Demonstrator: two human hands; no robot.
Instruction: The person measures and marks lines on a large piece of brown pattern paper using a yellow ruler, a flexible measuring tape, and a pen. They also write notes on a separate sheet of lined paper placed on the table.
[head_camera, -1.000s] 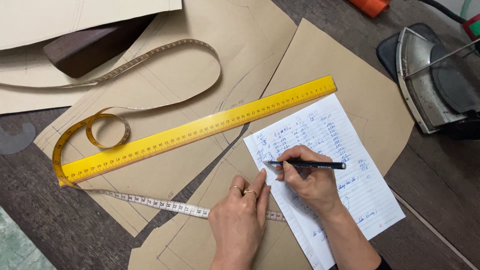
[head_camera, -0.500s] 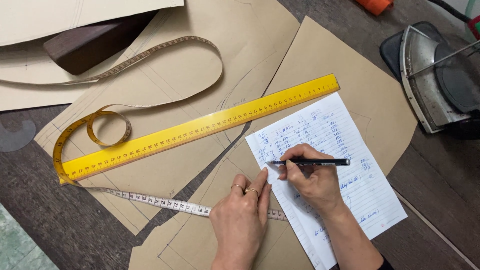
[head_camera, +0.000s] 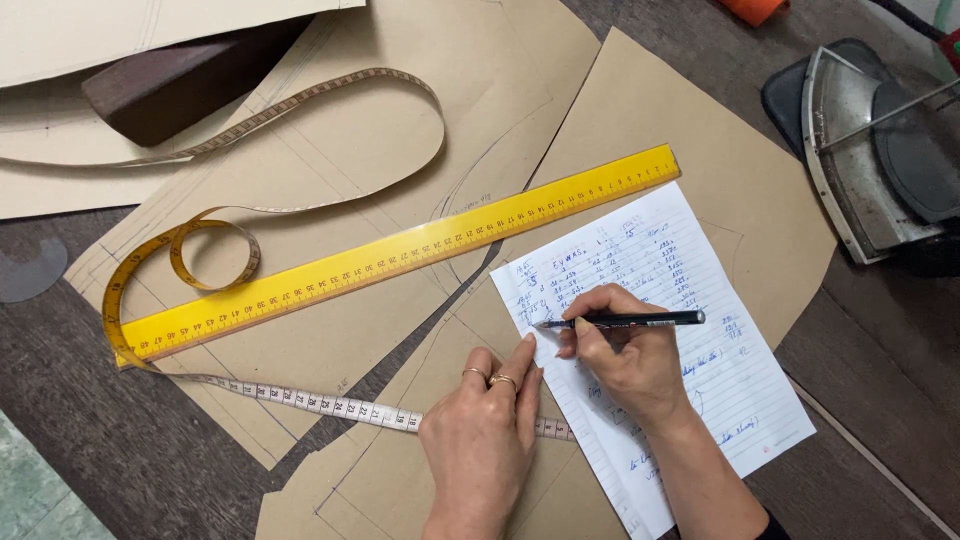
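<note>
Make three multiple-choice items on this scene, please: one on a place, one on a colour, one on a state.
1. Where does the lined note sheet lie?
A. under the ruler
B. on brown pattern paper, right of the ruler's middle
C. on the iron

2. What colour is the long ruler?
A. yellow
B. red
C. white

3. What is the right hand doing?
A. resting open on the table
B. lifting the tape measure
C. gripping a dark pen

Key:
1 B: the sheet rests on the pattern paper, its top corner by the ruler's right end.
2 A: the ruler is bright yellow.
3 C: the pen lies in its fingers, tip on the sheet; the left hand presses flat on the paper.
</note>
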